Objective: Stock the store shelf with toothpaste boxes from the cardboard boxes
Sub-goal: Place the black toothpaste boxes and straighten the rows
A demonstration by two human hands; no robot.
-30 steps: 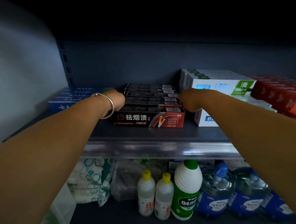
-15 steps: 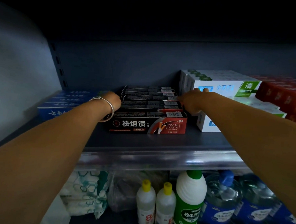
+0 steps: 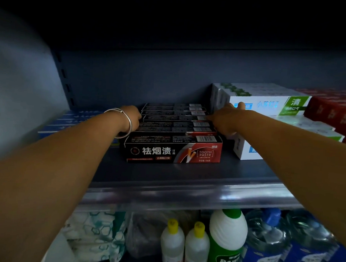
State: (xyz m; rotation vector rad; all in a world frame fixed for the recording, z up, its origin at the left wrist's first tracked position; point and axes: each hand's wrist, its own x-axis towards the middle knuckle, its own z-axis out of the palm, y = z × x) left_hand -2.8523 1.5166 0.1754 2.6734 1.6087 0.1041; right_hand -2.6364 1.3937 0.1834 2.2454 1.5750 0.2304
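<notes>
The black-and-red toothpaste boxes point(image 3: 174, 129) sit in a row mid-shelf point(image 3: 186, 171), running back from its front edge. The left hand point(image 3: 131, 118) and right hand point(image 3: 223, 121) press their opposite ends, clamping the row between them.

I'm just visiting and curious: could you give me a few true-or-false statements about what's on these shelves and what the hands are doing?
1. Both hands flank the row of black toothpaste boxes. True.
2. The bangle is on the right hand. False: it is at the left hand.
3. White-and-green boxes sit right of the black ones. True.
4. The bottles below have red caps. False: two have yellow caps, one green.
</notes>
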